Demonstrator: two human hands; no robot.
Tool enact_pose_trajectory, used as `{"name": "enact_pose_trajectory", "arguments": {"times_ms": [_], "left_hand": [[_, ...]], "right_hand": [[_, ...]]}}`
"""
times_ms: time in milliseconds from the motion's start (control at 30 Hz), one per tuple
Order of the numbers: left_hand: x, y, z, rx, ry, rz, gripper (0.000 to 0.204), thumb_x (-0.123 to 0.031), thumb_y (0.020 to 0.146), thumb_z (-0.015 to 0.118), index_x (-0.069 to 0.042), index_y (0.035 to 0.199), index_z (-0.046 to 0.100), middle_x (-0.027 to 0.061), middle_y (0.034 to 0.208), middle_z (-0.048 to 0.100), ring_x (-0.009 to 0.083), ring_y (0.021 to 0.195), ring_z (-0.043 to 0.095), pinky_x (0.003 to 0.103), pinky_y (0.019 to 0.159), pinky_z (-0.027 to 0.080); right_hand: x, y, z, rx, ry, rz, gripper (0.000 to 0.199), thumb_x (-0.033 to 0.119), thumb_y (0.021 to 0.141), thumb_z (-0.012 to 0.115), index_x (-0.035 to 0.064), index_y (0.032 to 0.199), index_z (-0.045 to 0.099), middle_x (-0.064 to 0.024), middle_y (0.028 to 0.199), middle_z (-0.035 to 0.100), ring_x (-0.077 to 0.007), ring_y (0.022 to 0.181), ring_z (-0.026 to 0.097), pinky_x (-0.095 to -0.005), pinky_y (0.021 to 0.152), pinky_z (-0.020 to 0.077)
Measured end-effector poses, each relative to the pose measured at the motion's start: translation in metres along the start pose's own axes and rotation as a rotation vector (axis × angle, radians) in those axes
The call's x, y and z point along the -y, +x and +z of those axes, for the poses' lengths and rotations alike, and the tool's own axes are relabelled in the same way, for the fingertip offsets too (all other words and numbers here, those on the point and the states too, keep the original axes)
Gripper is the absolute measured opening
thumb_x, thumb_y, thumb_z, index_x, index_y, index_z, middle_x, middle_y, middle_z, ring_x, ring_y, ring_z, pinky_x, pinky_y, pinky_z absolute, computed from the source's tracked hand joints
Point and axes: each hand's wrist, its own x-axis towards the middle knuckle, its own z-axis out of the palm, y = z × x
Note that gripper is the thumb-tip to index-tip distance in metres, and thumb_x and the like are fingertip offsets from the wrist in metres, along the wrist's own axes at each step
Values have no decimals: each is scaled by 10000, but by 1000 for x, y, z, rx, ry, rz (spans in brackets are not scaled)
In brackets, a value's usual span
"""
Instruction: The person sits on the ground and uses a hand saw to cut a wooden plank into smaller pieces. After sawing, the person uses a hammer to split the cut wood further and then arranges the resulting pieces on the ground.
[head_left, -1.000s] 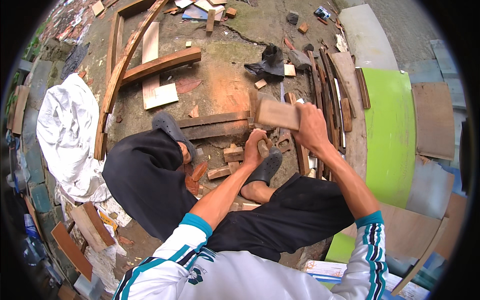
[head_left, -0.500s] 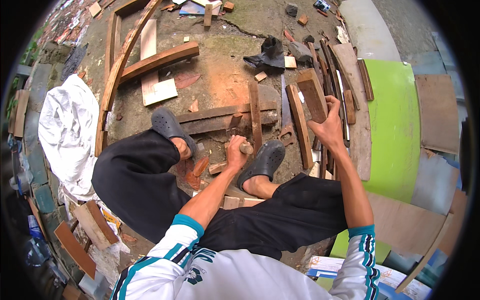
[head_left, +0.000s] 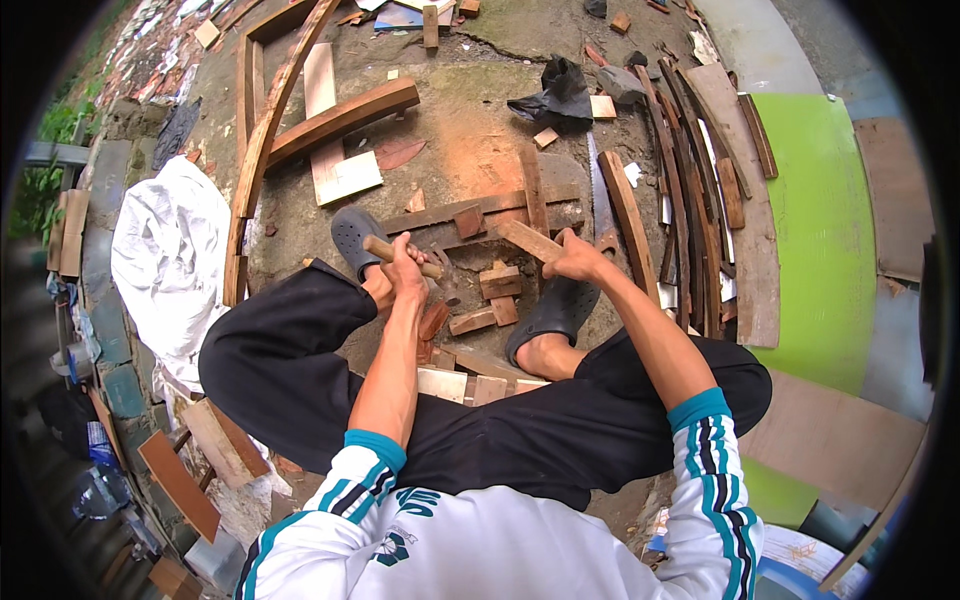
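Observation:
My left hand (head_left: 405,272) is wrapped round the wooden handle of a hammer (head_left: 380,248); its dark metal head points right, above the ground between my feet. In my right hand (head_left: 576,256) is the end of a wooden block (head_left: 528,240), tilted, with its far end toward the upper left. Below and between the hands lie small wood blocks (head_left: 500,282). A wooden batten (head_left: 533,190) stretches away just beyond the block, over long boards (head_left: 430,217) lying crosswise.
A handsaw (head_left: 603,215) and a wooden beam (head_left: 628,215) lie right of my right hand. Farther right are stacked strips (head_left: 690,190) and a green panel (head_left: 820,240). At left are a wooden frame (head_left: 262,150) and white cloth (head_left: 170,260). Grey clogs (head_left: 560,310) are on my feet.
My right hand has brought the wooden block from the right side in toward the middle. My left hand has moved left and up with the hammer, whose head now shows on the right.

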Motion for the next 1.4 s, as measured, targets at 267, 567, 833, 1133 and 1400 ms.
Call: {"name": "enact_pose_trajectory", "arguments": {"times_ms": [267,567,833,1133,1400], "left_hand": [[-71,-24,12,305,-181,-61,394,-281,950,575,-178,624,380,-45,534,325,101,455,331,305,545,366],[-105,-21,11,728,-483,-184,354,-289,973,525,-171,665,395,-63,509,324,86,423,302,291,507,328],[-91,-20,13,695,-462,-260,365,-301,977,530,-163,665,401,-63,510,316,80,426,303,282,512,326],[-40,-30,11,437,-66,-551,327,-280,951,584,-179,687,419,-60,505,331,103,419,351,306,483,377],[-34,-30,19,227,353,-368,334,-248,901,678,-176,706,417,-48,553,352,112,466,361,320,509,373]], "right_hand": [[52,11,85,278,-3,50,1074,460,697,846,-208,1390,370,-362,1268,604,-408,1146,650,-430,921,539],[57,-5,105,57,767,-437,530,165,938,573,20,1440,486,-166,1204,697,-224,1000,684,-345,833,552],[59,-13,61,419,1077,-315,356,286,1028,581,-13,1212,641,-63,879,701,-115,687,631,-260,581,519],[61,-9,62,174,692,-81,253,199,1020,565,-29,1059,666,-70,724,672,-138,515,577,-273,481,448],[69,-28,-25,-495,1677,-327,367,282,1033,552,20,1290,557,-111,879,711,-147,659,662,-278,527,511]]}}
